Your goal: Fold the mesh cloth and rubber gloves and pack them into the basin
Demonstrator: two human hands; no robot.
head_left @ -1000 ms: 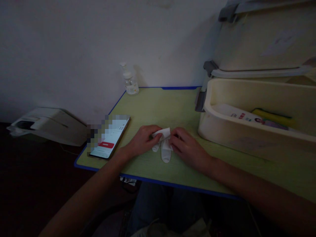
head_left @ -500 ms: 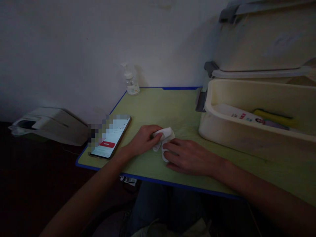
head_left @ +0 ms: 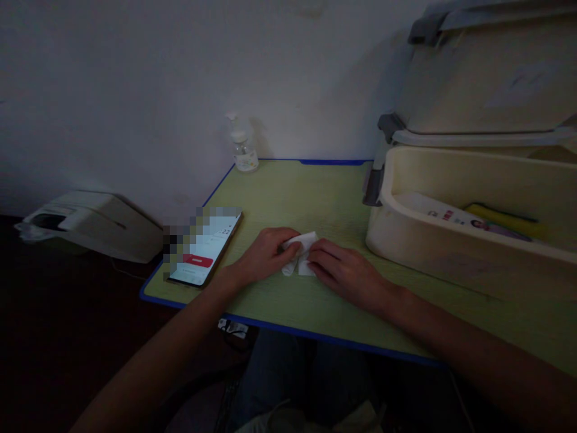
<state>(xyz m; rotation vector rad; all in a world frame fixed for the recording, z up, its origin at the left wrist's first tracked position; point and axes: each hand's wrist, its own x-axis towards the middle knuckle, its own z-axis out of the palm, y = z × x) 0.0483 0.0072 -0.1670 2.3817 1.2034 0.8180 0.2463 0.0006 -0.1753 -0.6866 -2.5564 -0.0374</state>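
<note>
A folded white tissue (head_left: 306, 240) lies between my two hands, just above or on the green tabletop near its front. My left hand (head_left: 273, 249) grips its left side, with the thumb laid over the top. On the other side, the fingers of my right hand (head_left: 345, 267) pinch the right edge, fingertips close together. Two flaps of the tissue hang toward me with a narrow gap between them. Parts of it are hidden behind my fingers.
Left of my hands lies a lit phone (head_left: 210, 252). A clear pump bottle (head_left: 246, 157) stands at the back left corner. On the right is an open cream storage box (head_left: 433, 246) holding a printed packet (head_left: 455, 218) and a yellow item (head_left: 500, 221). A white bin (head_left: 112, 231) is beyond the table's left edge.
My right hand has risen slightly and shifted its fingers to the tissue's upper right edge. The lower flap, curled under my fingers before, now hangs straighter. My left hand keeps its hold.
</note>
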